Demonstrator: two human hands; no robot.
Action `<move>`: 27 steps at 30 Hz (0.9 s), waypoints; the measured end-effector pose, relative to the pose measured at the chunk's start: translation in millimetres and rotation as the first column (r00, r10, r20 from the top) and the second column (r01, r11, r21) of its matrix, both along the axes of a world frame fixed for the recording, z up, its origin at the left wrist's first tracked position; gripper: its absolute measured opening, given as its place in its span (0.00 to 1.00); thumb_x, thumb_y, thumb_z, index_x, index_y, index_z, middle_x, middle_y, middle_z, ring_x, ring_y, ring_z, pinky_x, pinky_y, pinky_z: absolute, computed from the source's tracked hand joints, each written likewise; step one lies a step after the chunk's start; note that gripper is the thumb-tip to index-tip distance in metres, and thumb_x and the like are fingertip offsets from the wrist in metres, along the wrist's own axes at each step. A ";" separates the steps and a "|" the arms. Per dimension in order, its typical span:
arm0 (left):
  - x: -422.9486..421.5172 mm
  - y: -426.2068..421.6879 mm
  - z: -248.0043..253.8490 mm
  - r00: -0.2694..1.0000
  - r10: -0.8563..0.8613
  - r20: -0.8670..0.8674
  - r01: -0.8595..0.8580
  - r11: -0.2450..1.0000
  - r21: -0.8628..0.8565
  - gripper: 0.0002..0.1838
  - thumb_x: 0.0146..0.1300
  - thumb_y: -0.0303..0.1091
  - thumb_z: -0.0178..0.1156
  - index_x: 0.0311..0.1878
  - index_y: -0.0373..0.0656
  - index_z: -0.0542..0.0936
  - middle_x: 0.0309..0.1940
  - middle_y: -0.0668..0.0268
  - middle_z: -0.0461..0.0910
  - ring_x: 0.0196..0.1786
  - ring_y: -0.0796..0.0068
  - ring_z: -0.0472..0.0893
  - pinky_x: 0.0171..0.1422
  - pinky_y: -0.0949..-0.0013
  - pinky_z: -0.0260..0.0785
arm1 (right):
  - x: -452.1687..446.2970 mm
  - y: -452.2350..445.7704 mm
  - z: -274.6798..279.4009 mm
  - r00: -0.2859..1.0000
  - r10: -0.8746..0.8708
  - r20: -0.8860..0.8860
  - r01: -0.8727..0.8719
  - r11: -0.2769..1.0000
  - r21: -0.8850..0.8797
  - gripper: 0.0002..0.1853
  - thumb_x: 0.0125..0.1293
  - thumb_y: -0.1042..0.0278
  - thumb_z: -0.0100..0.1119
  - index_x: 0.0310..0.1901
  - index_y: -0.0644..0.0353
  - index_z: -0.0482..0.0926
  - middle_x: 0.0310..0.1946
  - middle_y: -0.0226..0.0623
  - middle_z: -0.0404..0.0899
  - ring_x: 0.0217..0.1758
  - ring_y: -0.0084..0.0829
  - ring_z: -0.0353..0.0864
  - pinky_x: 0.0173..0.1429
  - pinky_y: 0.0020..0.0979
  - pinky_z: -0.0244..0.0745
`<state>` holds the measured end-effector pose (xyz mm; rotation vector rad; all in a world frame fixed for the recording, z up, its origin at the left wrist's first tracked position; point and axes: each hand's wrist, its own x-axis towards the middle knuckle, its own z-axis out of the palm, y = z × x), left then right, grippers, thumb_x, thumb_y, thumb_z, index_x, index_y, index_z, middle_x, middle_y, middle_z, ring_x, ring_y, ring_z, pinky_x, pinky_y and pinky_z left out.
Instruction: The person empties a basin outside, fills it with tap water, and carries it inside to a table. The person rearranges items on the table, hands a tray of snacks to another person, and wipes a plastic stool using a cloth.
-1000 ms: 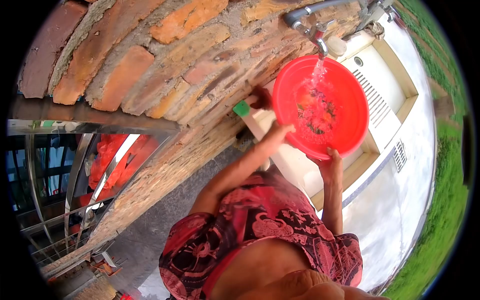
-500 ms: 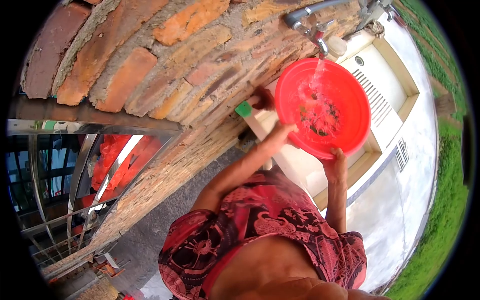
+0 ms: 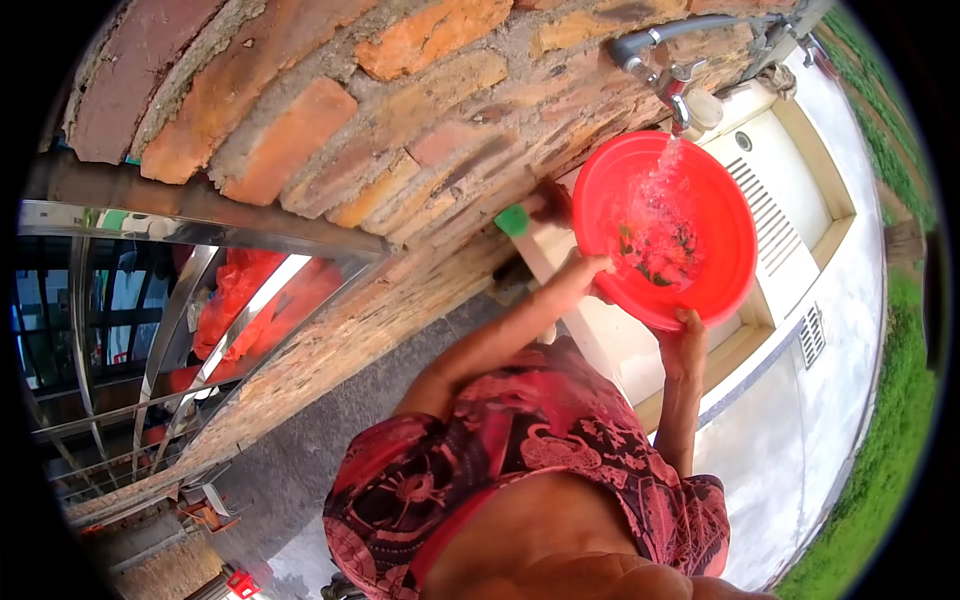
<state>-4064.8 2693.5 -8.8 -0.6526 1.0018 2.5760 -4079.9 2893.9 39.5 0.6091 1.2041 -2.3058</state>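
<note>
A round red basin (image 3: 722,210) is held beneath a metal tap (image 3: 676,95), and a stream of water falls into it. Inside the basin, splashing water covers green and orange pieces (image 3: 660,255) too blurred to identify. My left hand (image 3: 587,274) grips the basin's rim at its left side. With its fingers on the near rim, my right hand (image 3: 684,343) also holds the basin. The basin is over a pale sink (image 3: 615,350), hiding part of it.
A brick wall (image 3: 420,130) runs along the left and behind the tap. A ribbed washboard (image 3: 765,215) lies right of the basin. Near the wall is a green-tipped object (image 3: 512,220). A barred window (image 3: 200,310) stands at the left; grass (image 3: 890,400) lies far right.
The whole view has shifted, so the basin, tap and wall appear further right and slightly lower. Both hands keep their hold on the basin, and water still runs into it.
</note>
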 end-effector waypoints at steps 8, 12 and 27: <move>0.4 -5.0 5.4 0.999 -0.006 -0.053 0.005 1.000 -0.026 0.16 0.49 0.29 0.55 0.44 0.39 0.71 0.32 0.63 0.76 0.29 0.68 0.79 0.24 0.65 0.76 | 0.2 -2.7 0.7 0.998 0.000 -0.060 -0.001 1.000 -0.013 0.23 0.51 0.77 0.44 0.52 0.73 0.63 0.49 0.46 0.69 0.52 0.45 0.71 0.55 0.50 0.69; -1.3 -2.4 16.0 0.998 0.045 -0.044 -0.046 0.999 -0.014 0.14 0.47 0.27 0.53 0.40 0.36 0.71 0.28 0.61 0.74 0.24 0.68 0.77 0.19 0.68 0.74 | -0.2 -1.7 -0.6 0.996 -0.017 -0.092 0.019 1.000 0.021 0.23 0.51 0.77 0.44 0.51 0.73 0.63 0.48 0.46 0.69 0.51 0.43 0.72 0.54 0.48 0.71; 4.2 -2.9 18.5 0.990 0.118 -0.076 -0.111 0.990 0.083 0.19 0.46 0.22 0.54 0.46 0.40 0.69 0.35 0.64 0.74 0.35 0.70 0.78 0.29 0.64 0.77 | -6.8 -1.2 16.2 0.964 0.162 -0.211 -0.135 0.981 0.138 0.23 0.58 0.65 0.48 0.55 0.67 0.62 0.48 0.44 0.69 0.49 0.40 0.74 0.47 0.43 0.75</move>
